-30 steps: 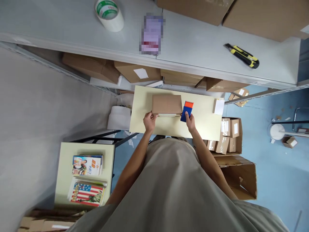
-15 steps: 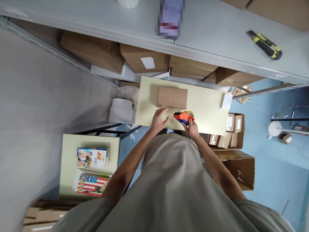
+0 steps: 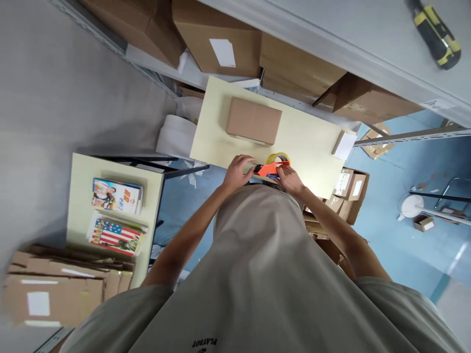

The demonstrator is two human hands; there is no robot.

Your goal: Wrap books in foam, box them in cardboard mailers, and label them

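In my right hand is an orange and blue tape dispenser, gripped at its right end. A roll of yellow tape shows on its far side. My left hand is at the dispenser's dark front end, its thumb tip at or very near it. Thumb and fingers form a curve with a gap between them; whether they touch the tape's end I cannot make out. Beyond both hands, a closed brown cardboard box lies on the pale yellow table.
A white box-like stack lies at the table's right end. Ahead is a grey shelf with large cartons underneath and a yellow-black utility knife on top. Magazines lie on a side table; flattened cardboard is stacked nearby.
My left hand has closed the distance to the dispenser's front end, its fingers now less spread. The dispenser has come nearer my body and turned. The whole view has shifted and tilted.
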